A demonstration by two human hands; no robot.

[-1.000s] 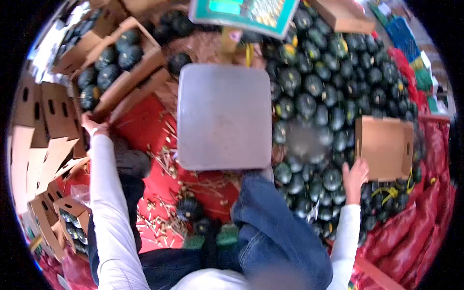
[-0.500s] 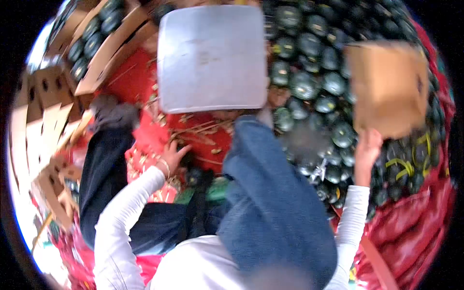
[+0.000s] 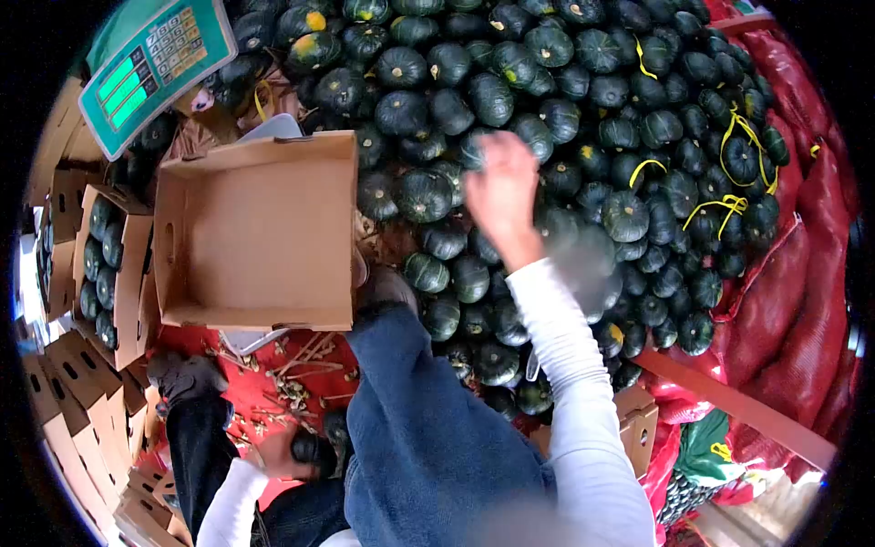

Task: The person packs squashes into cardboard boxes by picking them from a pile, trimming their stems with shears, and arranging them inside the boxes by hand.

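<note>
- So the shallow rectangular brown cardboard box [image 3: 260, 242] is open side up over a pale grey flat platform [image 3: 251, 343], edges of which poke out on its near and far sides. Nothing's in the box.
- Big pile of round dark green squashes with pale streaks [image 3: 624, 219], all to the right of the box.
- Right hand [image 3: 503, 187] is off to the right of the box, over that pile, fingers down at a squash. They're blurry, so I can't tell if its grip is closed on anything.
- Left hand [image 3: 276, 456] is on the near side of the box, fingers against one round, very dark green squash [image 3: 314, 453]. Touching, sure, but can't tell how tight that grip is.
- Teal scale display with green screens and a keypad [image 3: 155, 73]: just past the box's far left corner.
- Tall brown carton with dark green squashes inside [image 3: 137, 283] stands just left of the box.
- Red floor covering littered with dry stems [image 3: 296, 387], near side of the box.
- Red mesh sacks [image 3: 807, 264], well right of the box.
</note>
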